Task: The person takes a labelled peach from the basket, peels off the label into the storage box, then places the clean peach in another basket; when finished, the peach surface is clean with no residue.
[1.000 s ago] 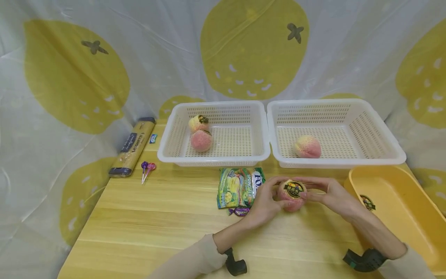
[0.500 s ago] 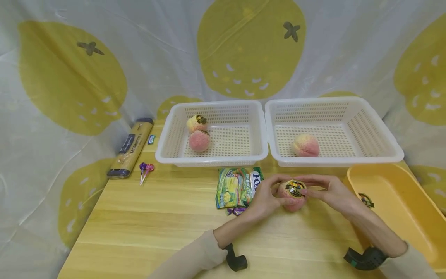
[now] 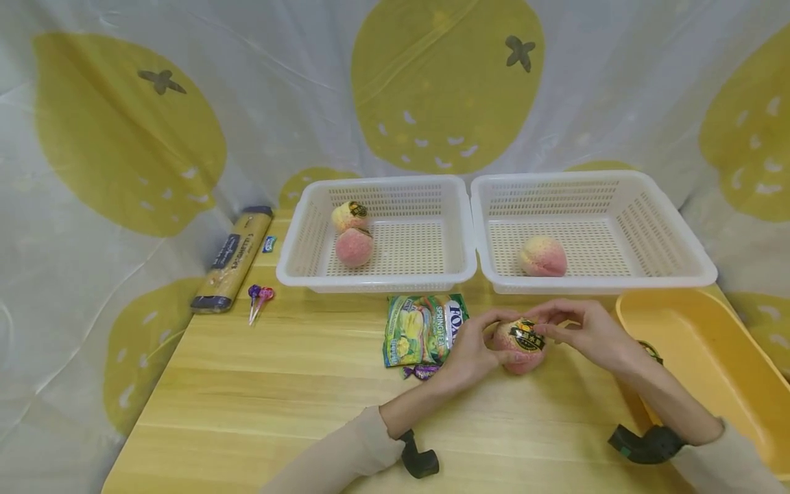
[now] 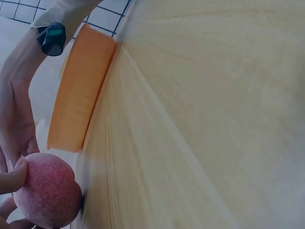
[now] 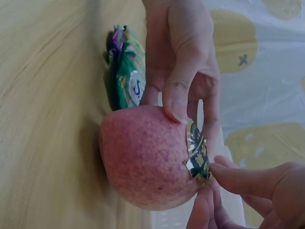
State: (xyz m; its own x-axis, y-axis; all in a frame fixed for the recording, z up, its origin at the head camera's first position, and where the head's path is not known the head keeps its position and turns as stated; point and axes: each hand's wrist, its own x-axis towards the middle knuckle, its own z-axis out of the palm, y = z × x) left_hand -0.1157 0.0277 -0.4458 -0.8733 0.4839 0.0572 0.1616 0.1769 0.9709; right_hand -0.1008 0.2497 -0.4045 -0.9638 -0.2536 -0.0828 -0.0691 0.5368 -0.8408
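A pink and pale-yellow peach point(image 3: 518, 363) rests on or just above the table in front of me. My left hand point(image 3: 472, 353) grips it from the left, with the thumb on its near side. On its upper side is a black and gold sticker point(image 5: 196, 151), whose edge toward my right hand stands slightly off the skin. That edge is pinched between the thumb and fingers of my right hand point(image 3: 589, 336). In the left wrist view the peach's pink underside shows, and the sticker is hidden there.
Two white baskets stand behind: the left basket point(image 3: 376, 281) holds two peaches, the right basket point(image 3: 599, 283) one. A yellow tub point(image 3: 710, 370) with a sticker on its rim is at right. A green candy bag point(image 3: 416, 333), purple candy, lollipops point(image 3: 259, 295) and spaghetti pack point(image 3: 234, 261) lie leftward.
My right fingers have drawn back from the peach's far side and curled in at the sticker's edge. The sticker has turned a little to the right. My left hand keeps its grip.
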